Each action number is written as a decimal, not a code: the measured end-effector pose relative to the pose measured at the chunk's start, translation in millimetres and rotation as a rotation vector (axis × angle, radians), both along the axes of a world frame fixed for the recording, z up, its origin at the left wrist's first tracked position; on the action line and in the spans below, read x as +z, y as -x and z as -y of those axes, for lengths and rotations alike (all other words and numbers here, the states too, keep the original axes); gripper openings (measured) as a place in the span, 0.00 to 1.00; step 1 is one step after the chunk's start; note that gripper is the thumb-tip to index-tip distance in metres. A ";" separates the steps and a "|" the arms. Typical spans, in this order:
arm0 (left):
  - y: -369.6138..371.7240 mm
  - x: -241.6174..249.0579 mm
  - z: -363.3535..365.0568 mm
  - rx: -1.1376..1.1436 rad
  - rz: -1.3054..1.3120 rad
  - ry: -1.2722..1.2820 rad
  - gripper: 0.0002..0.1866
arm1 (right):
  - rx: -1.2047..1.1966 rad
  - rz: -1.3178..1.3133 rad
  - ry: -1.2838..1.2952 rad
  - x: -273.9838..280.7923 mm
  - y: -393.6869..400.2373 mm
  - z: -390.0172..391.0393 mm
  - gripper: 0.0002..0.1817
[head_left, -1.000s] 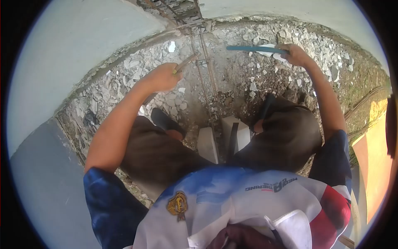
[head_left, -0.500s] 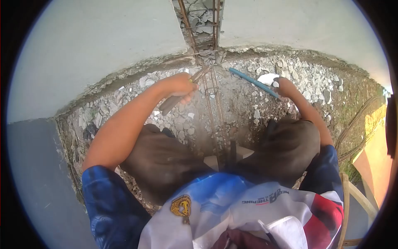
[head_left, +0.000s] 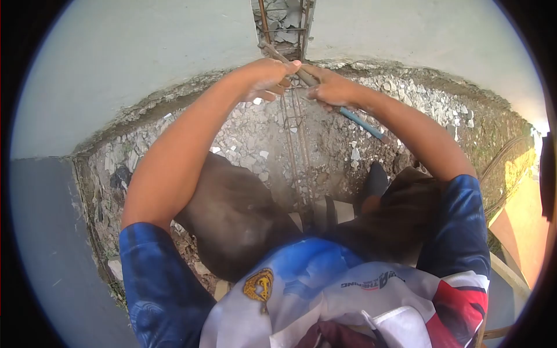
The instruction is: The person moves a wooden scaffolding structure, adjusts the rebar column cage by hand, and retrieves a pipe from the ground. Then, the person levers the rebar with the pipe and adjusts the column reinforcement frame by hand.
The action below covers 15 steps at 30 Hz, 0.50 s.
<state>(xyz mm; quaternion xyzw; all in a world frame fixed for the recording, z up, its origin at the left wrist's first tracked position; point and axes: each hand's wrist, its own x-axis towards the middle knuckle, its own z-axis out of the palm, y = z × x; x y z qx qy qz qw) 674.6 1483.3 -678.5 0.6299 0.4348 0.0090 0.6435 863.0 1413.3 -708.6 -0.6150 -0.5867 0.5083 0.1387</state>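
My left hand point(head_left: 264, 79) and my right hand point(head_left: 336, 90) are close together at the foot of the wall column. Between them is a worn metal pair of pincers point(head_left: 278, 55), its head pointing up and left toward the exposed rebar point(head_left: 301, 26). My right fingers wrap round the handle end. My left thumb and forefinger close on the tool, the other fingers hanging loosely. Below my right hand a blue bar point(head_left: 365, 124) lies on the rubble, its upper end hidden by the hand. Thin rusty rods point(head_left: 301, 139) run along the ground between my knees.
Broken concrete and stones point(head_left: 243, 153) cover the ground along the pale wall point(head_left: 151, 52). A grey slab point(head_left: 46, 220) lies at left. Boards point(head_left: 522, 223) and cable lines point(head_left: 505, 168) are at right. My shoe point(head_left: 376, 180) rests on the rubble.
My left hand has raised the pincers from the ground rods toward the column and turned them. My right hand has left the rubble beside the blue bar and come onto the handle.
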 end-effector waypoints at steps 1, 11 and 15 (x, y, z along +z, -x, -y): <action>5.7 10.8 3.1 -0.117 -0.155 -0.114 0.36 | 0.039 0.018 0.140 6.5 -24.2 3.6 0.49; 87.7 96.3 -47.2 0.516 -0.069 -1.295 0.29 | -0.013 1.068 -0.084 -140.7 -305.6 91.2 0.18; 53.1 178.1 -66.8 0.388 -0.132 -1.783 0.36 | -0.059 1.312 -0.089 -109.6 -273.0 100.4 0.17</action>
